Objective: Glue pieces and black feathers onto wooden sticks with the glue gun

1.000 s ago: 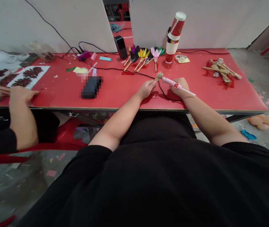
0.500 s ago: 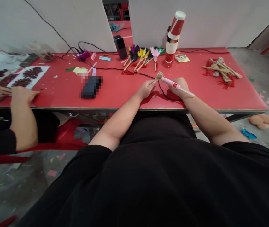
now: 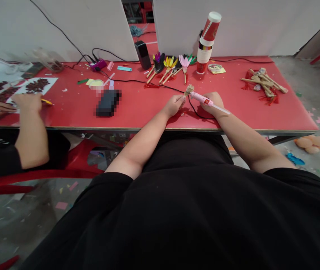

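Near the front edge of the tabletop point(image 3: 143, 108), a small tan piece point(image 3: 188, 90) is pinched in the fingers of the person's left hand point(image 3: 174, 105). Just beside it, the right hand point(image 3: 215, 101) is closed around a pink glue gun point(image 3: 200, 98), its tip aimed at the crumpled top; whether the two touch, I cannot tell. The hands stand apart from each other.

No coloured petals show on the held piece, so it looks unfinished. Behind it, several petal-topped sticks point(image 3: 170, 63) lie in a row and seem further along. Well to the right, a pile of plain sticks point(image 3: 264, 84) with red tassels shows no petals and appears to be at an earlier stage.

Compared with half a second ago, both hands and the held piece are almost unchanged. At far left, a co-worker's hand point(image 3: 29, 102) has moved further up over the white paper point(image 3: 47, 85), and a yellow object point(image 3: 46, 101) now shows beside it.
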`<action>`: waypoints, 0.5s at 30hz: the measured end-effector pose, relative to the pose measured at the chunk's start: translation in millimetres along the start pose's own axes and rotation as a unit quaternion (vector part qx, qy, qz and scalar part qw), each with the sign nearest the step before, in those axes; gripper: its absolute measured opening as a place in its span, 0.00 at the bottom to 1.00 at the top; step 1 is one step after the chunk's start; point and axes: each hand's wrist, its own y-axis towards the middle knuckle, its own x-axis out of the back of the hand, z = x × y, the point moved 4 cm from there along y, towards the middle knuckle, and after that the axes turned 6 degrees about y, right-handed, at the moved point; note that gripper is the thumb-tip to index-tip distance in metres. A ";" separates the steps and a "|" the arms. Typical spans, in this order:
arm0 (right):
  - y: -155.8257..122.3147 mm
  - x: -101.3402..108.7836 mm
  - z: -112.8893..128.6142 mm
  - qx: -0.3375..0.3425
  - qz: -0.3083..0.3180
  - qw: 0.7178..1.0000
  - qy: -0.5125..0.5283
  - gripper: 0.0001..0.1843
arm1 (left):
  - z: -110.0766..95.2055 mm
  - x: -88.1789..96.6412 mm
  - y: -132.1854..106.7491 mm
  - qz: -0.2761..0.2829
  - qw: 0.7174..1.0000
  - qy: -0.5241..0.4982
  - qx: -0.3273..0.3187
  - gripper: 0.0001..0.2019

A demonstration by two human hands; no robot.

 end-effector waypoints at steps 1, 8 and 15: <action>-0.7 0.7 1.4 -0.016 0.005 1.000 -0.011 0.17 | -0.7 -0.3 -0.2 0.000 1.000 0.002 0.000 0.32; -6.3 6.9 16.0 -0.056 0.041 0.996 -0.052 0.11 | -6.8 0.6 -3.5 -0.014 1.000 0.013 0.023 0.31; -13.9 14.9 25.3 -0.061 0.027 0.996 -0.057 0.12 | -6.3 1.6 -2.1 -0.030 0.999 0.021 0.022 0.30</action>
